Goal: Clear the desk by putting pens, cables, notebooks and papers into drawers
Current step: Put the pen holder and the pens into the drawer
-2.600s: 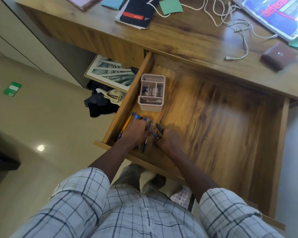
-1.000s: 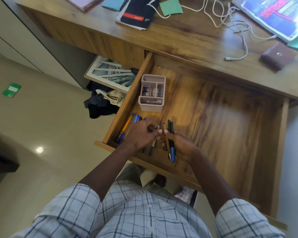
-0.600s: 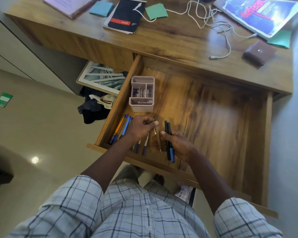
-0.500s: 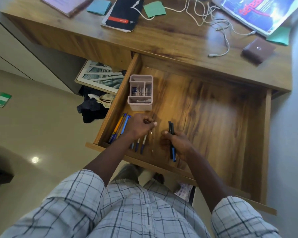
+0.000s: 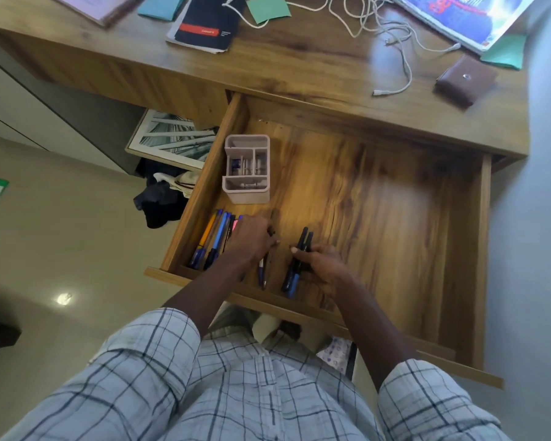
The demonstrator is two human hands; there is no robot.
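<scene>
Wooden drawer (image 5: 395, 218) holds pens (image 5: 215, 240) at seven o'clock; right hand (image 5: 323, 268) pinches two dark pens (image 5: 298, 261), left hand (image 5: 252, 240) curled over others. Cables (image 5: 395, 43), notebook (image 5: 209, 22), papers (image 5: 268, 9) remain on worktop (image 5: 315, 68).

right hand (image 5: 323, 265) lowered, dark pens (image 5: 296, 265) seemingly down

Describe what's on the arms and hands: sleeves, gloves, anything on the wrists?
Both hands, left and right, are bare: no gloves, and no watch or ring shows. The forearms are bare too. The sleeves are short, a pale plaid crossed by dark lines, the same on both arms.
</scene>
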